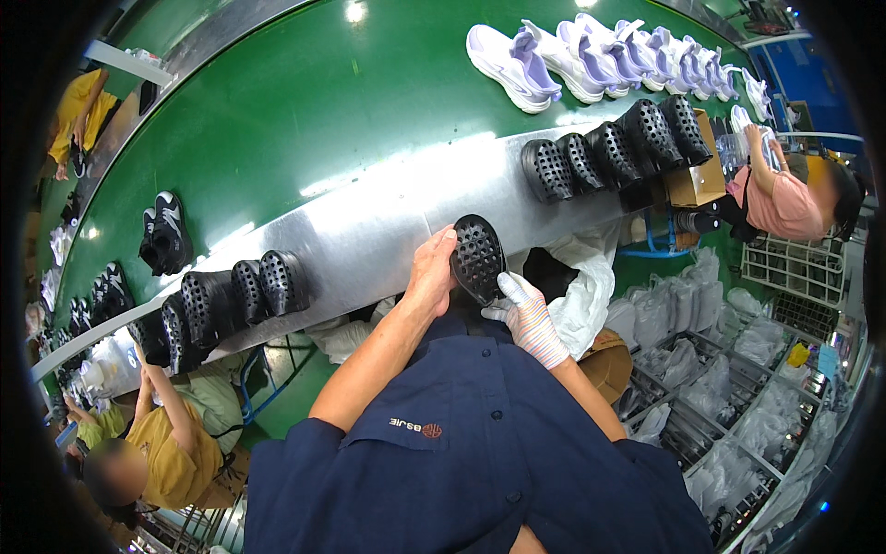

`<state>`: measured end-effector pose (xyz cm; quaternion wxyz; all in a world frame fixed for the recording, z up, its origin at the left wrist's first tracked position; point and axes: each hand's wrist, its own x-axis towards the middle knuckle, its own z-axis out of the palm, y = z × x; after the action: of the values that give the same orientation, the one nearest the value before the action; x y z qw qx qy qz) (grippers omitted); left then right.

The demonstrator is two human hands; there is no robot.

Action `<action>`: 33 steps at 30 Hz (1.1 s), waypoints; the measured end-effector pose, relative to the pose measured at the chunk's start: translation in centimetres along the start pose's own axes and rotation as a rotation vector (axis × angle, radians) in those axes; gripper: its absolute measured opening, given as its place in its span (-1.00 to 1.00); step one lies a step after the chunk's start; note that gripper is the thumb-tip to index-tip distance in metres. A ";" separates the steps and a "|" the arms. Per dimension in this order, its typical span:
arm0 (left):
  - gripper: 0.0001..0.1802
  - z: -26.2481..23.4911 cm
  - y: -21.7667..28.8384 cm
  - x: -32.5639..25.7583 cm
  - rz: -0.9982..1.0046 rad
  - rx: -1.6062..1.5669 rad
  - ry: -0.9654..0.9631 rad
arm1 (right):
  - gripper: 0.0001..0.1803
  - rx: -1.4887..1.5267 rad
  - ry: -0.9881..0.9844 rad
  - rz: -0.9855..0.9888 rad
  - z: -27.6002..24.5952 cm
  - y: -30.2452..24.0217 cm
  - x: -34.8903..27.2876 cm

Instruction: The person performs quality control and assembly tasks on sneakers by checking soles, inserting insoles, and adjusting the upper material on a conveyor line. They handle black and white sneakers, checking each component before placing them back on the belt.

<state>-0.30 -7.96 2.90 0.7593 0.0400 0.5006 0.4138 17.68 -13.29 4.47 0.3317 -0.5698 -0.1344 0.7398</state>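
A black, hole-studded shoe piece, like a perforated clog (478, 255), is held upright in front of my chest by the near edge of the metal ledge. My bare left hand (432, 268) grips its left side, thumb along the edge. My right hand (528, 316), in a striped knit glove, closes on its lower right end. The palm-side fingers of both hands are partly hidden. Similar black perforated clogs stand in a row on the ledge to the right (609, 152), with another group (231, 300) to the left.
White-and-lilac sneakers (517, 69) line the green conveyor belt (323, 92); black sneakers (168, 231) stand on it at left. A cardboard box (699, 175) sits at the right row's end. White bags (586, 286) and a rack (738, 397) are right. Co-workers sit on both sides.
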 end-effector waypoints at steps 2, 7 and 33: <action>-0.54 0.0 0.5 0.1 -0.006 0.004 0.009 | -0.33 -0.003 0.001 0.000 0.3 -0.1 0.2; -0.55 -0.8 0.8 1.2 0.011 -0.030 -0.038 | -0.32 -0.062 0.006 -0.072 2.5 -0.9 0.2; -0.64 -11.7 0.3 -4.2 0.178 0.512 0.180 | -0.08 -1.449 0.651 -0.594 -0.5 -4.4 9.8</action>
<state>-10.38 -14.72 0.30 0.6376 0.2373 0.6488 0.3408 18.37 -3.77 -0.58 0.0875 -0.7671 -0.6171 0.1523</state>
